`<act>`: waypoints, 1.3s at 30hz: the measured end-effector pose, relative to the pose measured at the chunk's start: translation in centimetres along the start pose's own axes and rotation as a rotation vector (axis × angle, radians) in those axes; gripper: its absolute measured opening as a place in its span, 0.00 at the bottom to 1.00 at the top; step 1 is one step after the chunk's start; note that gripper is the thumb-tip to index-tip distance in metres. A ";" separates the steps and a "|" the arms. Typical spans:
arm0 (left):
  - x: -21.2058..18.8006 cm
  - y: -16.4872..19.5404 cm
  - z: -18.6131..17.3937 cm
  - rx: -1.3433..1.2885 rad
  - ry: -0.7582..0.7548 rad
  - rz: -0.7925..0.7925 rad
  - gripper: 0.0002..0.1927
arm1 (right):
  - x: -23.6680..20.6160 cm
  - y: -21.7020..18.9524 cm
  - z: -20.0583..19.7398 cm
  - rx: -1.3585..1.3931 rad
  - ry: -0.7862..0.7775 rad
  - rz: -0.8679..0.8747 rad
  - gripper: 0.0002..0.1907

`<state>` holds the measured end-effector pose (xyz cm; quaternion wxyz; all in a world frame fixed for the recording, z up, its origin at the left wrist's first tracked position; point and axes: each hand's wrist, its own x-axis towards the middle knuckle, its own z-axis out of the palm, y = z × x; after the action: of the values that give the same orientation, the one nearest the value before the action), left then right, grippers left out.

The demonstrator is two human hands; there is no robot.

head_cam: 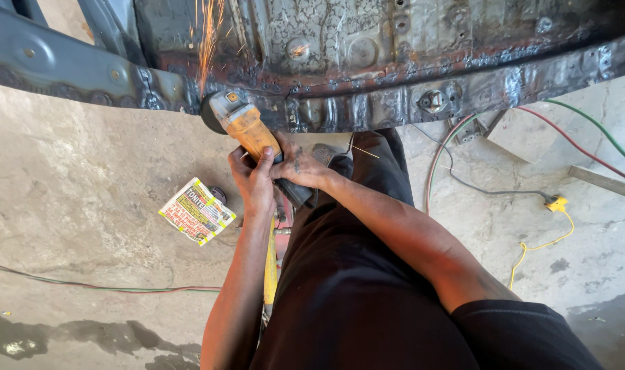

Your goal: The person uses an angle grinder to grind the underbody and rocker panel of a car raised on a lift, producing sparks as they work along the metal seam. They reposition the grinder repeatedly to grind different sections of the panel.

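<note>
An orange angle grinder [244, 123] is pressed with its dark disc [209, 113] against the lower edge of a rusty, dark car body panel [367, 103]. Sparks [206, 41] fly upward from the disc. My left hand [252, 179] wraps around the grinder's orange body from below. My right hand [300, 168] grips the rear end of the tool, right beside the left hand. Both forearms reach up from the bottom of the view over my dark trousers [353, 274].
A printed paper [196, 210] lies on the concrete floor left of my hands, a small dark disc [218, 194] by it. Red and green hoses [586, 140], a grey cable and a yellow cord [545, 240] run at the right. A thin wire [100, 286] crosses lower left.
</note>
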<state>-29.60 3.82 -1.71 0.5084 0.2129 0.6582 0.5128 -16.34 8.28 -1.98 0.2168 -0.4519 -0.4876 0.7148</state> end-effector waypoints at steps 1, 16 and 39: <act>-0.2 0.0 -0.1 0.015 -0.006 0.007 0.28 | -0.1 0.4 0.2 0.019 -0.008 -0.006 0.51; -1.2 0.5 -1.0 0.114 -0.039 0.094 0.29 | -0.4 1.6 1.5 0.002 0.003 0.052 0.51; -1.1 0.9 -1.0 0.154 -0.045 0.089 0.29 | -0.4 1.9 1.9 0.112 0.011 0.066 0.48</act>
<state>-30.27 2.81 -0.40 0.4819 0.2921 0.6738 0.4780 -17.49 6.20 -3.25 0.2209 -0.4590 -0.4306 0.7451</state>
